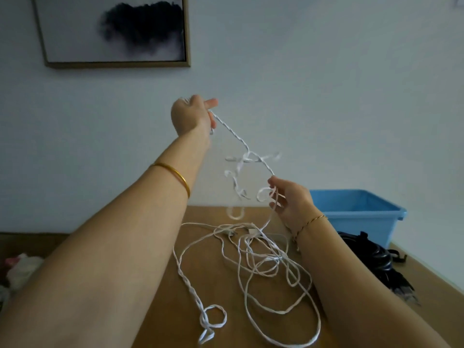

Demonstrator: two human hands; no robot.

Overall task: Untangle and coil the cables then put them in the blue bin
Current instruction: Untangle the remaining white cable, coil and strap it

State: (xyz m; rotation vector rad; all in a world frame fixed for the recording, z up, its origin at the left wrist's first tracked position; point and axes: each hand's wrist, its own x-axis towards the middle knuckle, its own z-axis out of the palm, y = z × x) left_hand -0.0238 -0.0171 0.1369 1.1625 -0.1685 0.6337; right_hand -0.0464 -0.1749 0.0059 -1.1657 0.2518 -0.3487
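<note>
A long white cable (261, 262) lies in tangled loops on the wooden table (163, 310). My left hand (192, 115) is raised high and grips one twisted stretch of it. Lower and to the right, my right hand (288, 199) pinches the same stretch, with a small loop hanging by its fingers. A knot of short loops dangles between the two hands. The blue bin (356, 212) stands at the back right of the table, behind my right wrist. A bundle of black cables (376, 262) lies in front of the bin.
A framed dark picture (113, 31) hangs on the pale wall at the upper left. Some white and pink cloth (20, 270) lies beyond the table's left edge.
</note>
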